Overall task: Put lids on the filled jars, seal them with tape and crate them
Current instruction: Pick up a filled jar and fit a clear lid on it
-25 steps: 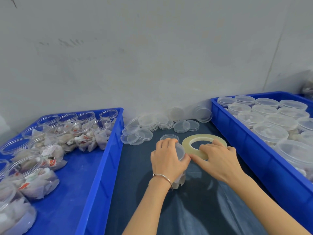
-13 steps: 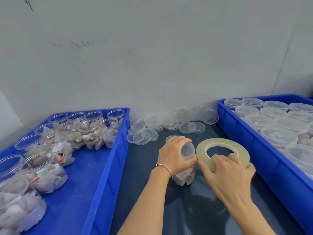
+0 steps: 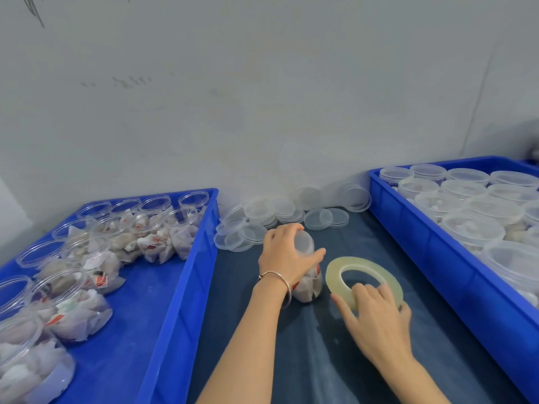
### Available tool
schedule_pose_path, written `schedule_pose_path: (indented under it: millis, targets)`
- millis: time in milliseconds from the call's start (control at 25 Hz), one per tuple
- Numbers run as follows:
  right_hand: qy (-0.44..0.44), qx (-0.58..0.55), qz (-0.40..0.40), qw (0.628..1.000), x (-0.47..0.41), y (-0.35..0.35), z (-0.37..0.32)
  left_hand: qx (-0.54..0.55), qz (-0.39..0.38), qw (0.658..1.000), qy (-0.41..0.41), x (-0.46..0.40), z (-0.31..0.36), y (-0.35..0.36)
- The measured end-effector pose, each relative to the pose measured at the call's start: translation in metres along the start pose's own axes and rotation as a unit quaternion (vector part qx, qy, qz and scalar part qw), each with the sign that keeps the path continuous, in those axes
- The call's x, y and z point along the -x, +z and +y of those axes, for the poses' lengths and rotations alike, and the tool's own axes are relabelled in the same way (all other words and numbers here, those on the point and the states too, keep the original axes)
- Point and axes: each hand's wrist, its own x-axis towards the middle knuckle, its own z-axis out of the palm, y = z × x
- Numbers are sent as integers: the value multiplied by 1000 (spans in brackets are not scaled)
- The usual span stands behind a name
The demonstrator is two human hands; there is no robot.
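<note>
A clear filled jar with a lid on stands slightly tilted on the dark mat between two crates. My left hand grips it from above, fingers curled round the lid and neck. Just right of the jar lies a yellowish tape roll, held at a slant. My right hand holds its near edge, with fingers hooked into the hole and the thumb outside. I cannot make out a tape strand between roll and jar.
The blue crate on the left holds several open filled jars. On the right, another blue crate holds several lidded jars. Loose clear lids are piled along the wall behind the mat.
My right hand has drawn the tape roll back from the jar toward me and shifted its grip into the hole. My left hand has kept hold of the jar's top.
</note>
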Motion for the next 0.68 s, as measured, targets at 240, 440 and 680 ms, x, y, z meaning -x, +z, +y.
schedule_pose_path:
  millis: [240, 440, 680]
  targets:
    - [-97, -55, 38, 993, -15, 0, 19, 58, 65, 996, -20, 20, 11, -2]
    - [-138, -129, 214, 958, -1, -54, 45, 285, 149, 942, 98, 43, 92, 6]
    - [-18, -83, 419, 904, 23, -98, 118, 387, 94, 870, 292, 83, 187, 49]
